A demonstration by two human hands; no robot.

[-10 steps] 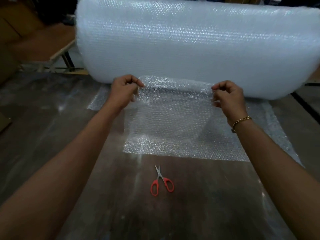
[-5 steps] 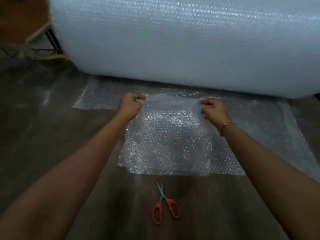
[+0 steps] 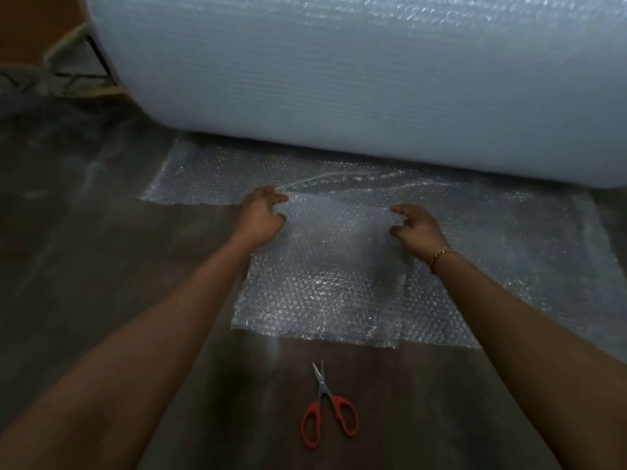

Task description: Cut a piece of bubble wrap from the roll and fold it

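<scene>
A huge bubble wrap roll (image 3: 339, 79) lies across the far side of the dark table (image 3: 101, 283). Its loose end (image 3: 526, 252) is spread flat toward me. On that end lies a smaller doubled piece of bubble wrap (image 3: 325, 286). My left hand (image 3: 263, 218) is at the piece's far left corner, and a raised far edge runs from its curled fingers. My right hand (image 3: 419, 230) hovers at the far right corner, with thumb and fingers apart and nothing between them. Red-handled scissors (image 3: 327, 410) lie closed on the table near me.
A metal stand or table frame (image 3: 68, 62) is at the far left beyond the roll. Bare dark table surface stretches to the left of the wrap and around the scissors.
Both hands brought the piece's far edge down toward the table. My right hand has let go of its corner and its fingers have spread. The view has tilted closer to the roll.
</scene>
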